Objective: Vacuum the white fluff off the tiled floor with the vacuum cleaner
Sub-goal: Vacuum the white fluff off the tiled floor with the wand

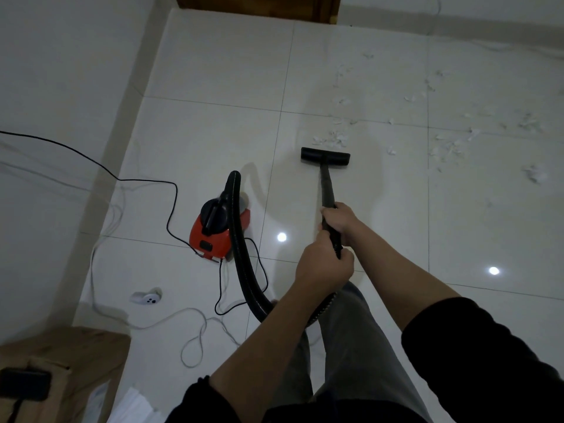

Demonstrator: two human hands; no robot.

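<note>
A red and black vacuum cleaner stands on the white tiled floor at centre left. Its black hose loops down and back up to a black wand. The flat black nozzle rests on the tile just short of a clump of white fluff. More fluff lies scattered to the right and beyond. My right hand grips the wand higher up its shaft. My left hand holds it just below, near the hose joint.
A black power cord runs from the left wall to the vacuum. A white cable and a white socket block lie at lower left. A wooden table stands at the bottom left corner. A wooden door is at the top.
</note>
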